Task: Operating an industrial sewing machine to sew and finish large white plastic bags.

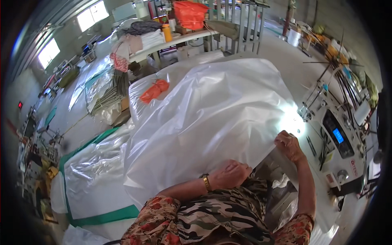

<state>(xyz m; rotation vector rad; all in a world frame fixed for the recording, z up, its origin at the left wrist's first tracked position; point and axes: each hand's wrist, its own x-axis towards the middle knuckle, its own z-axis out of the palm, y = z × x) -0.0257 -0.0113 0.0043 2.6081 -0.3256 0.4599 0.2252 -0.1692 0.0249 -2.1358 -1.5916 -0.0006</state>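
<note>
A large translucent white plastic sheet (204,110) spreads in loose folds over the work surface in front of me. My left hand (230,174), with a gold watch at the wrist, is closed on the sheet's near edge close to my body. Farther right, my right hand (289,145) pinches the sheet's right corner, just below the bright lamp of a sewing machine (341,139). The machine has a blue lit display. Glare hides the needle area, and the fingertips of both hands are partly hidden.
An orange-red bag (154,90) lies on more plastic behind the sheet. At left is clear plastic with green edging (98,216). A table (179,40) at the back carries cloth, an orange bottle (166,32) and a red bag (190,14). Tweezers (311,145) lie beside the machine.
</note>
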